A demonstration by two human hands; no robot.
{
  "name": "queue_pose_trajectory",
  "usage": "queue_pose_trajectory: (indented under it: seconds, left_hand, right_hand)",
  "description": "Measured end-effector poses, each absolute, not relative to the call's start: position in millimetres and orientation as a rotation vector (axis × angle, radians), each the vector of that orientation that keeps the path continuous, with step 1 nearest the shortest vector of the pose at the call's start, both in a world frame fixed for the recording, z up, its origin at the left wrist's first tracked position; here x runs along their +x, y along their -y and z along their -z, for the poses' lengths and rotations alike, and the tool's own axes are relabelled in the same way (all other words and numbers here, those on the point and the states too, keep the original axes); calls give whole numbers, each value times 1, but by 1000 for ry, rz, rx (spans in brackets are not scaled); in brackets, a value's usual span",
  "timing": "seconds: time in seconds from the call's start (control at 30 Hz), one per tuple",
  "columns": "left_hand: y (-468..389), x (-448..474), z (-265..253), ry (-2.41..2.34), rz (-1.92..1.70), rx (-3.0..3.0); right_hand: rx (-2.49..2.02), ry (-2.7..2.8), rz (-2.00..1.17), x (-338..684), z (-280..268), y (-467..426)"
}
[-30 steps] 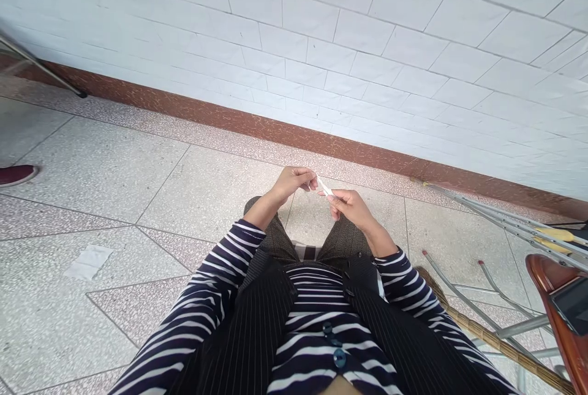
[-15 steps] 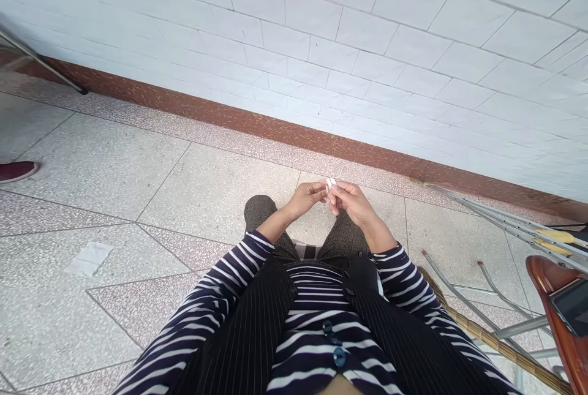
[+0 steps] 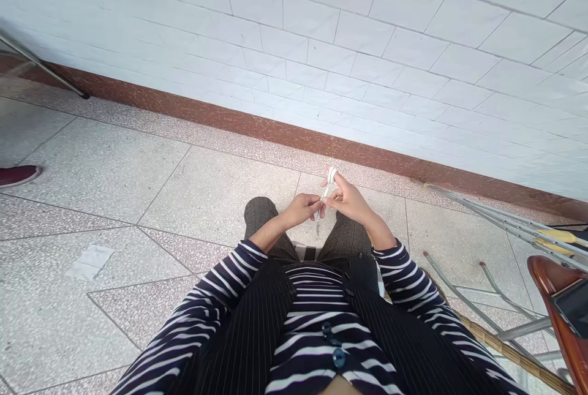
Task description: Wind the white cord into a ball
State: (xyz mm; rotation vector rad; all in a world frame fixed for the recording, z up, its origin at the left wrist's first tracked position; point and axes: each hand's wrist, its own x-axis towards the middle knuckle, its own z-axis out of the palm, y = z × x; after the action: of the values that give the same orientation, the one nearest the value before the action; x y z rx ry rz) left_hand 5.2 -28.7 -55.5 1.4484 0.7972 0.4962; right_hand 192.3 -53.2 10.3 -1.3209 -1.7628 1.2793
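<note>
A narrow white strip (image 3: 331,176) is looped around the index finger of my right hand (image 3: 353,203). From that finger the strip runs down to the fingertips of both hands, where a thin end hangs below. The thumb and fingers of my right hand close on the strip while its index finger points toward the wall. My left hand (image 3: 301,210) pinches the lower part of the strip, its fingertips close against the right ones. What exactly the small hanging end is made of is too small to tell. Both hands are in the air above my knees.
A white paper (image 3: 90,261) lies on the speckled floor at left. At the left edge is a dark red shoe (image 3: 18,176). Metal crutches (image 3: 500,218) lie at right. Beside me a brown wooden seat (image 3: 544,275) bears a phone (image 3: 574,306). A tiled wall (image 3: 294,40) stands ahead.
The strip was bunched between both hands' fingertips; now it loops around my raised right index finger. My left hand has moved slightly down and stays pinched.
</note>
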Motion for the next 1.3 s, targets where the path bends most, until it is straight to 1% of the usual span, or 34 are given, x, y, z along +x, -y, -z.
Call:
queue_pose_trajectory:
  seconds: [0.13, 0.23, 0.33, 0.43, 0.6, 0.77, 0.87, 1.03, 1.3]
  left_hand:
    - [25, -2, 44, -864, -412, 1467]
    - [15, -9, 36, -958, -413, 1615]
    - [3, -14, 26, -1036, -416, 1862]
    - [-9, -15, 15, -1036, -514, 2203]
    - [-18, -13, 3, -862, -679, 2656]
    - [-16, -13, 2, -772, -684, 2791]
    - [-17, -14, 2, -734, -712, 2754]
    - [-20, -13, 10, -715, -715, 2500]
    - [-3, 3, 40, -660, -672, 1719]
  right_hand:
    - [-1481, 1959, -1114, 192, -1, 53]
    - [-1611, 2067, -982, 193, 4, 55]
    - [-1657, 2148, -1008, 195, 5, 58]
    - [-1645, 2111, -1166, 195, 3, 62]
    - [-1272, 1819, -1669, 202, -3, 63]
    - [-1099, 1649, -1873, 210, -6, 60]
    - [-1027, 1553, -1954, 211, -10, 61]
    - [-913, 1417, -2040, 211, -15, 65]
    - [-670, 1259, -2035, 204, -13, 64]
